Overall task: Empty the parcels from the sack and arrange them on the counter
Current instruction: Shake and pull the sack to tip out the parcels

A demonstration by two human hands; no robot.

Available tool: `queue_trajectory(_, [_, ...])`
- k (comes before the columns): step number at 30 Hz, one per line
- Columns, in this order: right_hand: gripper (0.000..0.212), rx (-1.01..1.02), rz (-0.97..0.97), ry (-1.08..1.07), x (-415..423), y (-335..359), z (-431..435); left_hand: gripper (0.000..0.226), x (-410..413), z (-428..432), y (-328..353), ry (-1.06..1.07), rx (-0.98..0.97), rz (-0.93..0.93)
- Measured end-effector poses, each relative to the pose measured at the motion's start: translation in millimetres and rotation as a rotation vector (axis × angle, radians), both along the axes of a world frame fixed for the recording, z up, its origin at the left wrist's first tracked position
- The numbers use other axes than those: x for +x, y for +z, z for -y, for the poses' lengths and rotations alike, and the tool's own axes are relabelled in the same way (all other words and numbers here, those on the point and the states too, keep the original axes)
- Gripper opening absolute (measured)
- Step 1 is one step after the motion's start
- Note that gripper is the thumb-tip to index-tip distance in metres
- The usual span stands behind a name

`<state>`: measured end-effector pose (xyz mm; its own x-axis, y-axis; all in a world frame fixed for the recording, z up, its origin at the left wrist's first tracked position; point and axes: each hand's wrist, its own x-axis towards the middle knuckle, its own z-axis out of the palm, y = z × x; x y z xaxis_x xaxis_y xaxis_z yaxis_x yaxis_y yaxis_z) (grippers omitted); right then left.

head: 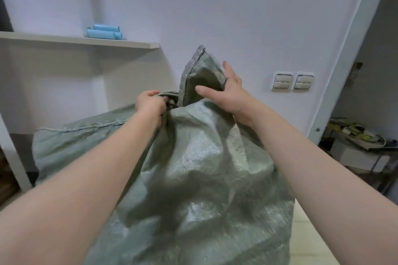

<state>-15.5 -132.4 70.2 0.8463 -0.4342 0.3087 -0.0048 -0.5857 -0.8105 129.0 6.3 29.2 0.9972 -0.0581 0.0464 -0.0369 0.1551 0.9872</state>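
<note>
The sack (204, 168) lay slumped in front of the person, a big grey-green woven plastic one, and its far end sagged towards the wall under the shelf (86, 40). A strip of pale surface (312, 232) showed at its near right side. That was probably the worktop, though I could not tell for sure.

The left grip (150, 103) was clenched on a bunched fold of the fabric near the sack's top. The right grip (228, 92) was spread, with straight fingers (226, 69) and the thumb held wide. It was laid against a stitched corner that stood upright, and it had not closed on that corner.

The cloth looked thin, limp and rather slick, the sort that slides through a loose hold. I'd have taken it by the hemmed edge or a gathered handful, as the left grip did. Lumps and hard creases in the body suggested a fair load inside, so it would likely be heavy and floppy to tip.

No parcels could be seen, and I could not make out the sack's mouth.

On the shelf sat a few pale blue rolls (104, 32). Two switch plates (294, 82) were on the wall to the right.
</note>
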Motion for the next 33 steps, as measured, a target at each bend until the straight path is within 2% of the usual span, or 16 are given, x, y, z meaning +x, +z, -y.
queue_trajectory(2, [0.119, -0.291, -0.140, -0.021, 6, 0, -29, 0.027, -19, 2, 20, -0.073, -0.032, 0.053])
queue_trajectory(4, [0.108, -0.453, -0.242, 0.010, 15, -10, -50, 0.024, -39, 1, 34, -0.158, 0.022, 0.103])
queue_trajectory(6, [0.085, -0.419, -0.212, 0.004, 23, -19, -59, 0.033, -52, -6, 39, -0.246, 0.090, 0.145])
queue_trajectory(9, [0.032, -0.401, -0.228, -0.191, 24, -21, -61, 0.041, -57, -24, 31, -0.326, 0.257, 0.233])
queue_trajectory(12, [0.011, -0.408, -0.245, -0.405, 14, -21, -59, 0.056, -53, -45, 15, -0.338, 0.353, 0.326])
queue_trajectory(14, [0.010, -0.391, -0.245, -0.497, 10, -22, -56, 0.083, -37, -65, 5, -0.199, 0.736, 0.435])
queue_trajectory(16, [0.019, -0.363, -0.272, -0.586, 7, -22, -54, 0.097, -19, -88, -5, -0.078, 1.146, 0.439])
queue_trajectory(17, [0.024, -0.346, -0.290, -0.617, 4, -22, -54, 0.097, -9, -99, -12, -0.042, 1.269, 0.388])
queue_trajectory(19, [0.021, -0.348, -0.324, -0.641, 2, -23, -55, 0.073, 5, -117, -25, -0.008, 1.378, 0.254])
queue_trajectory(21, [0.017, -0.393, -0.354, -0.610, 3, -22, -59, 0.036, 17, -127, -36, -0.016, 1.211, 0.172])
queue_trajectory(23, [0.030, -0.479, -0.405, -0.485, 10, -20, -66, 0.017, 20, -125, -37, -0.005, 0.866, 0.220])
queue_trajectory(25, [0.054, -0.523, -0.428, -0.281, 18, -16, -79, 0.025, 9, -113, -23, 0.032, 0.666, 0.285])
queue_trajectory(27, [0.074, -0.500, -0.442, -0.099, 28, -15, -99, 0.033, -8, -98, -4, 0.001, 0.568, 0.386])
queue_trajectory(29, [0.073, -0.503, -0.432, 0.025, 43, -22, -112, 0.036, -26, -85, 13, -0.078, 0.525, 0.508])
queue_trajectory(31, [0.069, -0.396, -0.331, 0.000, 59, -35, -106, 0.038, -36, -81, 24, -0.130, 0.543, 0.595])
queue_trajectory(33, [0.067, -0.249, -0.221, -0.159, 68, -39, -99, 0.037, -36, -81, 25, -0.157, 0.570, 0.629])
